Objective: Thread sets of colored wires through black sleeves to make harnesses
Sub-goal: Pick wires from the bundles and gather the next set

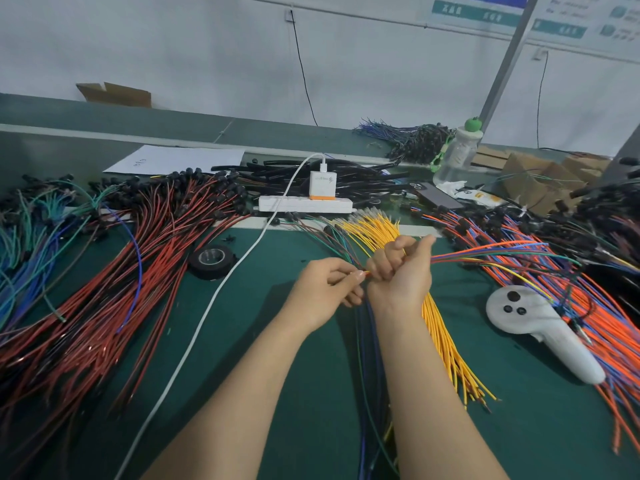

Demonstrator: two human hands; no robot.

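Black sleeves (360,178) are piled beyond the hands. Wire tips (363,273) are pinched by the left hand (323,289). The coloured wire set (491,252) is gripped in the curled right hand (401,275), trailing rightward over loose wires.

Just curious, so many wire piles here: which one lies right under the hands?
The yellow bundle: it runs beneath the right hand; the red pile lies far left, the orange pile far right.
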